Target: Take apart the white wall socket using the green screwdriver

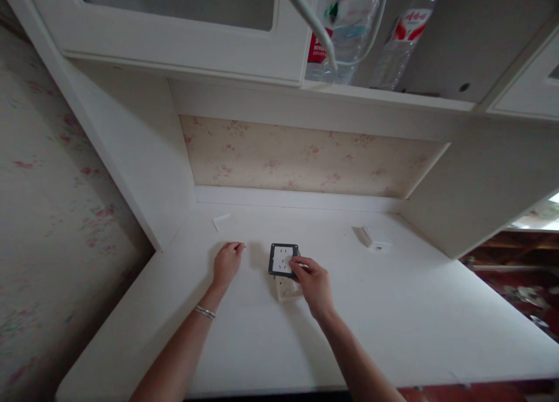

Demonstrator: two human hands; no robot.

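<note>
A wall socket (282,259) with a white face and dark frame is gripped at its right edge by the fingers of my right hand (317,282). Beneath the socket sits an open white mounting box (286,291) on the white countertop, partly covered by the socket and my fingers. My left hand (227,263) is apart to the left, thumb and fingertips pinched together; anything between them is too small to make out. Just beyond that hand lies a thin white square cover (224,222).
A small white box-shaped piece (376,239) rests at the back right of the countertop (244,344). Side panels and a low back ledge bound the space. Overhead, an open cabinet holds plastic bottles (399,46), with a pale curved rod (312,20) in front.
</note>
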